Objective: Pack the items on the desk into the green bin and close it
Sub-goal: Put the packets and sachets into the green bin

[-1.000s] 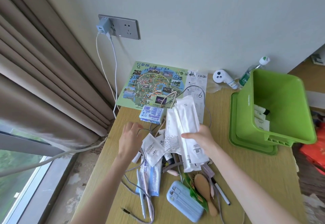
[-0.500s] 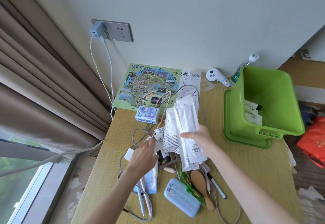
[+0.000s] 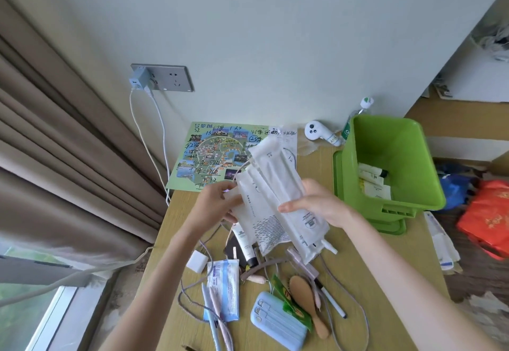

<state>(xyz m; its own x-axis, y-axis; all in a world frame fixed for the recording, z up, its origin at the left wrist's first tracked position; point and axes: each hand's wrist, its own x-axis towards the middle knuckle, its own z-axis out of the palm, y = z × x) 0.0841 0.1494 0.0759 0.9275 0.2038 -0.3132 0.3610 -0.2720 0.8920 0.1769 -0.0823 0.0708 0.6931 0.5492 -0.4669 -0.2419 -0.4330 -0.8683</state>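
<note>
White packets, long flat sachets stacked into a loose fan, are held in the air above the wooden desk, tilted so that their upper ends point toward the wall. The right hand grasps the bundle across its middle, thumb laid over the front and fingers curled behind. The left hand pinches the bundle's left edge with bent fingers. The green bin stands open at the desk's far right corner, to the right of the hands, and sits on its green lid, which lies flat beneath it. A few pale tubes already lie inside against the bin's near wall. On the desk below the hands lies a jumble: a white tube with a black cap, a small white plug block, a blue-and-white pack, a pale blue power bank, a green sachet, a wooden hairbrush, a pen and loose grey cables. A printed map with handwriting leans where desk meets wall, and a white handheld device lies just left of the bin. A bottle stands behind the bin, mostly hidden by it.
</note>
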